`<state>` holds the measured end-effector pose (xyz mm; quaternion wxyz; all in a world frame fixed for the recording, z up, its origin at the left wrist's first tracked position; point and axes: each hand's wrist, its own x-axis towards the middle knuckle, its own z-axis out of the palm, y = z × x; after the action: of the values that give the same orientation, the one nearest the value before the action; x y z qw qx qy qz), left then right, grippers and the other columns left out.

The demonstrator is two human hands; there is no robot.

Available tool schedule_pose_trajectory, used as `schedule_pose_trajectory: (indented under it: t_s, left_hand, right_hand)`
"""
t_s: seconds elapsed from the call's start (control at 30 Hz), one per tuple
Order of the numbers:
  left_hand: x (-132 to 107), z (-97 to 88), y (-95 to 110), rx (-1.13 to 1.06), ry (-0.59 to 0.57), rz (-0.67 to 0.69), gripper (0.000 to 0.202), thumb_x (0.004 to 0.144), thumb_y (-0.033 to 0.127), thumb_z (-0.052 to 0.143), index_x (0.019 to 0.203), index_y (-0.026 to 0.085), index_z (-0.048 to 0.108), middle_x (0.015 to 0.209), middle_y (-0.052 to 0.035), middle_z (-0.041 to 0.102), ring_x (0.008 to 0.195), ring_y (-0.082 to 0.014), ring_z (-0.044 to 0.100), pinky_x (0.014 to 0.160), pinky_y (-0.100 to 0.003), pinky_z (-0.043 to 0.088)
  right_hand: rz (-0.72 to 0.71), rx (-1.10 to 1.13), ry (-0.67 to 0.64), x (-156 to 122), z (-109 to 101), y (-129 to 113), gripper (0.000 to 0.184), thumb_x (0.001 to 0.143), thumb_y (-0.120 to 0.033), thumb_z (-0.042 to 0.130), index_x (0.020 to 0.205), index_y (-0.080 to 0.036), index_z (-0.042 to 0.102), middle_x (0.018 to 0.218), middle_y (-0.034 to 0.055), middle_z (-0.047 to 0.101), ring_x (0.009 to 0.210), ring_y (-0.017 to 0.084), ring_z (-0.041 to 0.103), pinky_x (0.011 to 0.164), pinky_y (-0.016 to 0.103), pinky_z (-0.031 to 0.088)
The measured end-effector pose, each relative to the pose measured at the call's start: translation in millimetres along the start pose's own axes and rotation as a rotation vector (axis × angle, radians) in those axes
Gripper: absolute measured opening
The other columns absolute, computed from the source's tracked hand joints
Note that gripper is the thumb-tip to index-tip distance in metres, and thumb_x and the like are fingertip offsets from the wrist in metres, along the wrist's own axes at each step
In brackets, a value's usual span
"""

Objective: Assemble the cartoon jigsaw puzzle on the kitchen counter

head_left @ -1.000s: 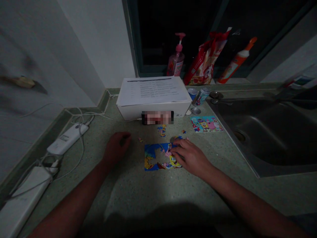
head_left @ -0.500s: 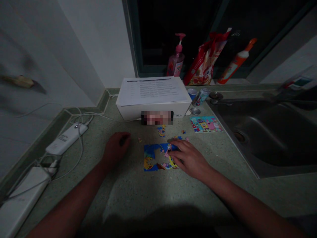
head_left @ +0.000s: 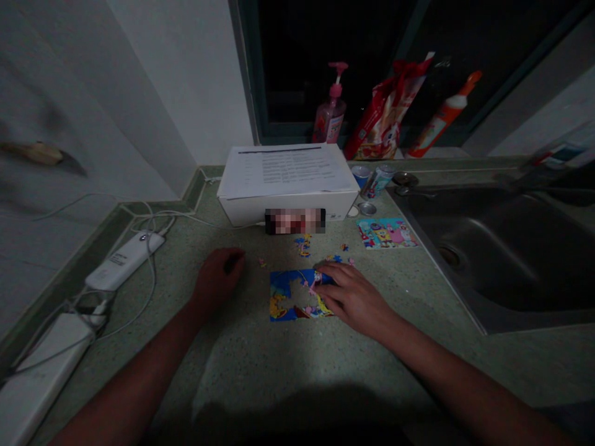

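A partly assembled jigsaw puzzle point(head_left: 283, 279) with blue, yellow and pink cartoon artwork lies flat on the counter, with a gap in its middle. Over its right side rests my right hand point(head_left: 356, 300). The fingers are bent, with the tips pressed down around a small pink puzzle piece point(head_left: 312, 289); the hand partly hides that side. Left of the puzzle, my left hand point(head_left: 218, 272) lies on the counter, curled loosely closed and apart from the puzzle. Several loose pieces point(head_left: 304, 245) are scattered beyond the puzzle, and a single piece point(head_left: 263, 262) sits between it and my left hand.
A cartoon picture card point(head_left: 388, 233) lies by the sink point(head_left: 511, 248). Behind stand a white box point(head_left: 288, 173), a phone-like device point(head_left: 295, 221) with a blurred screen, and cans point(head_left: 379, 181). White power strips point(head_left: 125, 260) and cables are on the left.
Both hands stay almost in place. The fingers of my right hand shift very slightly at the puzzle's right side.
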<state>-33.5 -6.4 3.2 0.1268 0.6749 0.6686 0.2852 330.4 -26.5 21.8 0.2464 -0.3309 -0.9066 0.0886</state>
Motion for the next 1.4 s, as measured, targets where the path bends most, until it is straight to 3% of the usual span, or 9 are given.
schedule_pose_trajectory:
  t_s: [0.93, 1.4]
  left_hand:
    - [0.5, -1.8, 3.3, 0.004, -0.013, -0.014, 0.034, 0.096, 0.045, 0.056, 0.111, 0.022, 0.077, 0.113, -0.0139, 0.082, 0.107, -0.033, 0.077, 0.101, -0.051, 0.062]
    - [1.1, -0.4, 0.5, 0.004, -0.017, -0.013, 0.034, 0.095, 0.045, 0.057, 0.11, 0.022, 0.077, 0.113, -0.014, 0.082, 0.107, -0.0336, 0.077, 0.102, -0.052, 0.062]
  right_hand:
    - [0.03, -0.018, 0.012, -0.7, 1.3, 1.3, 0.025, 0.107, -0.019, 0.06, 0.122, -0.024, 0.079, 0.136, 0.0145, 0.074, 0.134, 0.033, 0.067, 0.111, 0.059, 0.06]
    - [0.003, 0.0, 0.0, -1.3, 1.7, 0.7, 0.023, 0.105, -0.019, 0.061, 0.117, -0.025, 0.08, 0.136, 0.0125, 0.073, 0.137, 0.033, 0.065, 0.112, 0.06, 0.059]
